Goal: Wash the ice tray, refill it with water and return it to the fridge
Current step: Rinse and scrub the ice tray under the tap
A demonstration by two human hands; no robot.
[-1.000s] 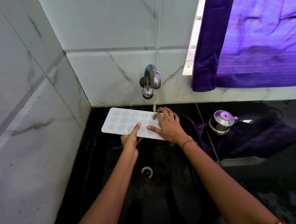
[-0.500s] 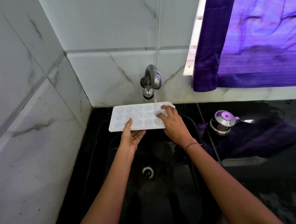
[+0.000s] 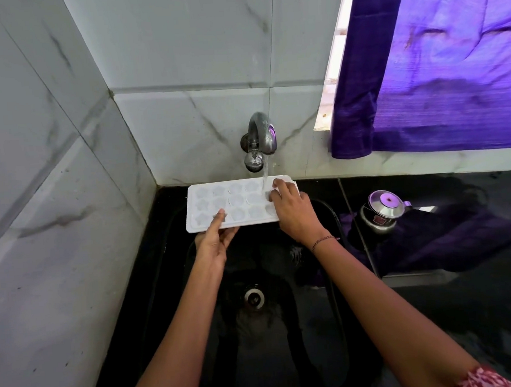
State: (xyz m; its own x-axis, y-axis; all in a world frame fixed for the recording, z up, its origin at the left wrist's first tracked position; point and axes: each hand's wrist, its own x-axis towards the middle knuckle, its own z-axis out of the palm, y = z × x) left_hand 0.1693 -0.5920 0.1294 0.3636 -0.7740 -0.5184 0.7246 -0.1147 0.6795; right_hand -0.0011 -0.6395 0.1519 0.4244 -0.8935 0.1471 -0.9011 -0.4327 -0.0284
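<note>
A white ice tray (image 3: 233,202) with star-shaped cells is held level over the back of the black sink (image 3: 335,227), right under the chrome tap (image 3: 259,141). A thin stream of water (image 3: 264,177) runs from the tap onto the tray's right part. My left hand (image 3: 216,241) grips the tray's near edge, thumb on top. My right hand (image 3: 295,211) lies over the tray's right end, fingers pressed into the cells beside the stream.
The sink drain (image 3: 254,297) sits below my arms. A small steel pot with a lid (image 3: 382,210) stands on the black counter (image 3: 467,299) to the right. A purple curtain (image 3: 435,60) hangs over the window. Marble-look tiled walls (image 3: 52,207) close in at left and behind.
The tray has swung from a slant to lie square with the wall and moved back under the tap. My right hand shifted to its right end; the stream now looks stronger.
</note>
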